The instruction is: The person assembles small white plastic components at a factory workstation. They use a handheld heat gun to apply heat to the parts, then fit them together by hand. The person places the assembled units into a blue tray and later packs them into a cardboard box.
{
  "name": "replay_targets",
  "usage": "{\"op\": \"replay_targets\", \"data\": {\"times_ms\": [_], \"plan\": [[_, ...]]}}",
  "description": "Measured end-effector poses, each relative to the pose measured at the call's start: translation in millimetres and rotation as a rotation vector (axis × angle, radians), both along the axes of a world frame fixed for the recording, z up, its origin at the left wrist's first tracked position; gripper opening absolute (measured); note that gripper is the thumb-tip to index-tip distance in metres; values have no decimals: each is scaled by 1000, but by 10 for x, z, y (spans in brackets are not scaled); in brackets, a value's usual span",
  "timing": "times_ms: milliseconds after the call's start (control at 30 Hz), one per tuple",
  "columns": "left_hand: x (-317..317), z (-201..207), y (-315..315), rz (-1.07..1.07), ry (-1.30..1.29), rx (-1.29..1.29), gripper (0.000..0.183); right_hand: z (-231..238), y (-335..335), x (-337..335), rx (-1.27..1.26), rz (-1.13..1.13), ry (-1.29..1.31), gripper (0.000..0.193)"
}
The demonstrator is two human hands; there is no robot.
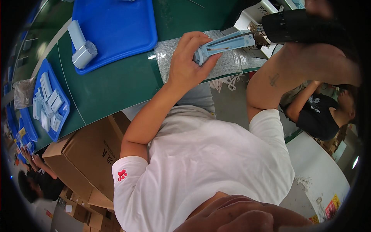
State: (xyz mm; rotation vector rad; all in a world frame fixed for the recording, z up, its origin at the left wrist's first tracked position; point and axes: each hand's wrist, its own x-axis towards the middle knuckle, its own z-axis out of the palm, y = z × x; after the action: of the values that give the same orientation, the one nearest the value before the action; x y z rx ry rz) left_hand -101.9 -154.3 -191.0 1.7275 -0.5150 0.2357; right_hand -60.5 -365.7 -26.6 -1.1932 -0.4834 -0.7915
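My left hand (189, 58) is wrapped around a light-blue plastic handheld housing (228, 42), gripping its rounded end. The open trough of the housing faces up, with thin metal or wire parts inside. A black electric screwdriver (290, 26) lies level at the right, its long thin bit reaching into the trough. Fingers of my right hand (320, 8) curl over the driver's body; the rest of that hand is lost in the dark rim. Under the housing is a sheet of bubble wrap (166, 58) on the green table.
A blue tray (116, 34) carries another light-blue housing with a round head (84, 54). Farther left, a second blue tray (63, 112) holds several light-blue parts. A silver-and-black machine (251, 17) stands behind the driver. Cardboard boxes (89, 158) sit below the table; other people work at both sides.
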Motion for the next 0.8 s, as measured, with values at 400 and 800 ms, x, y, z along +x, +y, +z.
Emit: {"op": "replay_targets", "data": {"times_ms": [400,800], "plan": [[24,-40,26,-43,-55,-29,37,-69,60,-12,-27,-55,1,58],[19,11,27,-25,79,17,35,215,21,-285,-74,-194,-93,58]]}}
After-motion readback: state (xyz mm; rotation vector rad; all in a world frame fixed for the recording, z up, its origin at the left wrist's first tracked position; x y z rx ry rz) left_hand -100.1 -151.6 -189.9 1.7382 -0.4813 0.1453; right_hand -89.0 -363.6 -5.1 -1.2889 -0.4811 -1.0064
